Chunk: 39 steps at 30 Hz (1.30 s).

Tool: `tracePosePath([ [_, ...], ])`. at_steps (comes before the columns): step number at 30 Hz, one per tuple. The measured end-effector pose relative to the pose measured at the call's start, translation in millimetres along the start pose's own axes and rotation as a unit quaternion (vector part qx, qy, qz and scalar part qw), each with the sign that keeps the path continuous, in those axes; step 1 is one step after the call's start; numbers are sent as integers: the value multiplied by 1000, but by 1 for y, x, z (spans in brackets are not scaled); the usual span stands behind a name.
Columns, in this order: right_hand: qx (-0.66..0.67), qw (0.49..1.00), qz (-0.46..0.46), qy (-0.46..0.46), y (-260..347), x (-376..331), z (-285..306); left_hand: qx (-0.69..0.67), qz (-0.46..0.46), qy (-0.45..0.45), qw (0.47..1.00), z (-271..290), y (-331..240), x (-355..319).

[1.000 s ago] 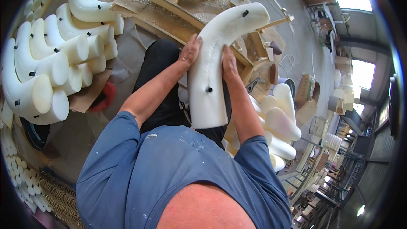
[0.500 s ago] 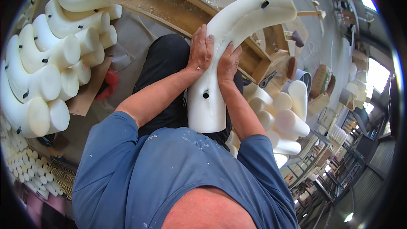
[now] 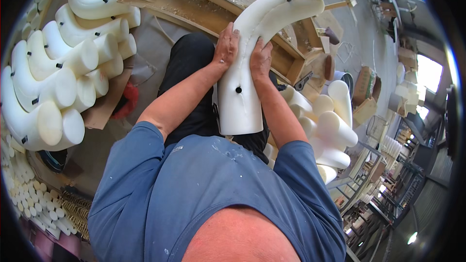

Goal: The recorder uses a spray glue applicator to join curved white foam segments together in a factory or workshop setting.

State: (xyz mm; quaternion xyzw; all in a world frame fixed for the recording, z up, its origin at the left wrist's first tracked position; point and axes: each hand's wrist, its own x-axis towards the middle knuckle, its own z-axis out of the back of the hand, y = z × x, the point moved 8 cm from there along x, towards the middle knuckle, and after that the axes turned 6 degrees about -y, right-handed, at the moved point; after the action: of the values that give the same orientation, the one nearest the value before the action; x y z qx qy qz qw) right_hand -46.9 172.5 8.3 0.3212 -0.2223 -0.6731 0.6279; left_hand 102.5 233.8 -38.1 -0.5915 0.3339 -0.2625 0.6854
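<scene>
I hold a thick, white, curved foam piece (image 3: 242, 102) upright against my lap; it bends to the right at the top and has small black plugs in it. My left hand (image 3: 226, 46) presses on its left side near the bend. On the right side of the same bend lies my right hand (image 3: 260, 60), fingers spread over the foam. My blue shirt and dark trousers fill the lower middle of the view.
A stack of similar white curved pieces (image 3: 63, 68) lies at my left on cardboard. More white pieces (image 3: 330, 126) stand at my right. A wooden frame with sawdust (image 3: 194, 0) is ahead. Small white cylinders (image 3: 29, 204) lie at the lower left.
The curved piece has stayed in both hands. My hands have slid slightly along the bend, and the view has shifted a little.
</scene>
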Motion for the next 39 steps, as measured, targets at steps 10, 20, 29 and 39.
tracePosePath([
  [10, -19, 995, 65, 76, -6, -64, 30, 6, -53, 27, 998, 20, -17, -64],
  [20, -119, 990, 68, 12, -14, -65, 2, -5, -53, -16, 998, 9, -8, -58],
  [29, -134, 990, 35, 10, -12, -62, 2, 6, -46, -12, 999, 4, 6, -52],
  [39, 57, 987, 36, 145, -11, -73, 46, -95, 44, 114, 988, 38, -10, -84],
])
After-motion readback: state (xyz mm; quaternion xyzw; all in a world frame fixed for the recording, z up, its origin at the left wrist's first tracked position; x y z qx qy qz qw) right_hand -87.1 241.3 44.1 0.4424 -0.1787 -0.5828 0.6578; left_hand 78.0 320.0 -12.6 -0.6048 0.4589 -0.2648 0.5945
